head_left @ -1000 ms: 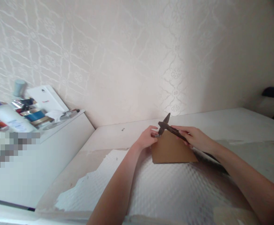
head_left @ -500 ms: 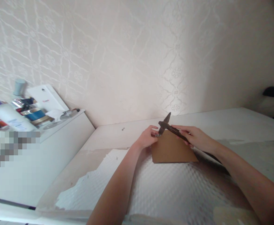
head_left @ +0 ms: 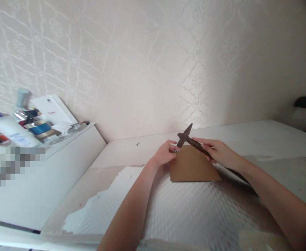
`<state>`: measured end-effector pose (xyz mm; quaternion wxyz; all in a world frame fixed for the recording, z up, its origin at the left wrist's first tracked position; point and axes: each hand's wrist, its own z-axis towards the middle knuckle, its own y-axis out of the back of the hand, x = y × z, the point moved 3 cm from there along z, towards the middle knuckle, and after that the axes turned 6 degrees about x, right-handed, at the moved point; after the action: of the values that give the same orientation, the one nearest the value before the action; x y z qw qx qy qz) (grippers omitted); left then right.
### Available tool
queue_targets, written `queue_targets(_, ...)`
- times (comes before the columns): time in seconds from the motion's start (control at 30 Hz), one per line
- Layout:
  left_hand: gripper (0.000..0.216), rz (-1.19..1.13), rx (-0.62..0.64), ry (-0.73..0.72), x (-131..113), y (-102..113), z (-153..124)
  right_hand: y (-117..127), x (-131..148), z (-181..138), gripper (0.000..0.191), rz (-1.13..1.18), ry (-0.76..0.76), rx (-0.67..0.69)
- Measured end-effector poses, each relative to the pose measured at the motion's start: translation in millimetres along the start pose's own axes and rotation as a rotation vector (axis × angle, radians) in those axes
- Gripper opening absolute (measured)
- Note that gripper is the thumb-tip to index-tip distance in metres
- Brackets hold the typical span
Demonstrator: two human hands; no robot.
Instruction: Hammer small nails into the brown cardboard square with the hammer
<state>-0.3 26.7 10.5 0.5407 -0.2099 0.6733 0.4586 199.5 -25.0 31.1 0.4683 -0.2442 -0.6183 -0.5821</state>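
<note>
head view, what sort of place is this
Probably a room in a home: patterned wallpaper, a white shelf crowded with toiletries, and a worn table where the right hand holds a hammer.

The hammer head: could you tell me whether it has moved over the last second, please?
Yes. The hammer head has lifted slightly, up and a little right, away from the top corner of the brown board, which has stayed put. The right hand holds the handle.

Both bare forearms stretched forward, converging. Left hand (head_left: pixel 164 153) curled, fingers (head_left: pixel 171 143) pinched together at tips, wrist low. Right hand (head_left: pixel 219 152) just opposite, fingers closed in grip, thumb on top, knuckles up, wrist level, forearm angled in from lower right.
</note>
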Motion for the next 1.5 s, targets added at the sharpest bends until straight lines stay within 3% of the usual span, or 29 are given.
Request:
queue_targets(0.13, 0.051, 0.015, -0.003, 0.011, -2, 0, 0, -1, 2, 0, 0.052, 0.009, -0.057, 0.003)
queue_targets(0.9, 0.051, 0.035, -0.011, 0.019, -1, 0, 1, 2, -4, 1, 0.051, -0.067, -0.063, 0.017)
queue_targets(1.0, 0.051, 0.05, -0.021, 0.015, -1, 1, 0, 7, -1, 0, 0.05, -0.104, -0.03, -0.039)
queue_targets(1.07, 0.051, 0.07, -0.027, 0.005, 0, 2, -1, 14, -1, 0, 0.049, -0.208, -0.019, -0.133)
queue_targets(1.2, 0.052, 0.074, -0.021, 0.003, -1, 2, -2, 25, -7, -1, 0.047, -0.626, -0.035, -0.317)
queue_targets(1.33, 0.052, 0.077, -0.023, 0.018, -2, 3, -3, 29, -17, -3, 0.047, -0.9, -0.177, -0.337)
queue_targets(1.5, 0.053, 0.117, -0.034, -0.032, -2, 2, -1, 37, -24, -7, 0.046, -0.968, -0.363, -0.375)
